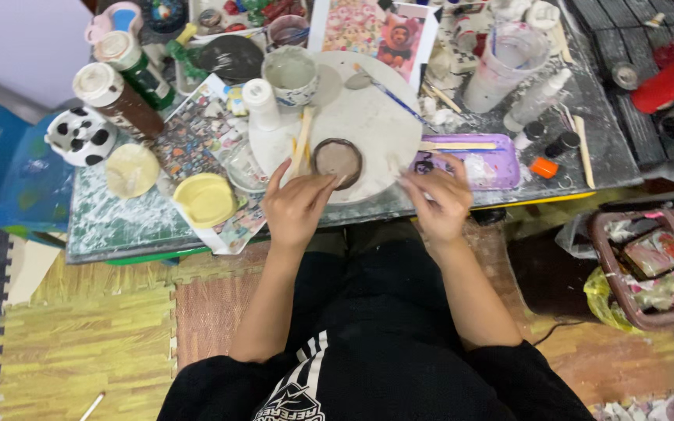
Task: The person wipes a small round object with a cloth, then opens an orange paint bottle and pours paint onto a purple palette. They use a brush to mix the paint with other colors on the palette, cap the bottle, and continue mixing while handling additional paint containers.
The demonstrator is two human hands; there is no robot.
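Currently left hand (296,206) is touching the small brown-rimmed round clay dish (338,161) with fingertips pressed together at its near rim. Right hand (438,201) is pinching a thin tool, too small to identify. Dish is sitting on the round white plaster-smeared board (368,117), apparently shaped but unfinished. Bottles are crowding the left; the purple tray (501,165) is hemming the right.

Brown small dish (338,161) on a white round board (368,125); purple tray (493,168); yellow lid (206,199); black-and-white panda figure (81,137)

Head camera, looking steeply down, close over table (103,226).
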